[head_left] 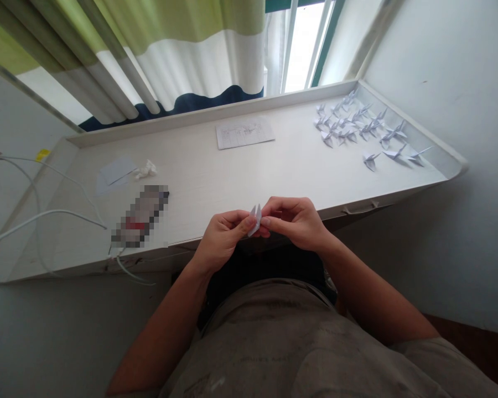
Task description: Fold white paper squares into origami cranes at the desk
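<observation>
A small piece of folded white paper [255,219] with two narrow upright points is held over the desk's front edge. My left hand [223,236] pinches it from the left, thumb across its face. From the right, my right hand [294,220] grips its other side between thumb and curled fingers. The fingers hide the paper's lower part. Several folded paper cranes [359,124] stand grouped at the desk's far right, and one paper crane [370,161] sits a little nearer to me.
The white desk [191,171] has a raised rim. A printed sheet [245,134] lies near the back. On the left are white paper pieces [117,170], a crumpled tissue [146,169], a pixelated phone-shaped object [141,216] and white cables [45,214]. Curtains [182,50] hang behind.
</observation>
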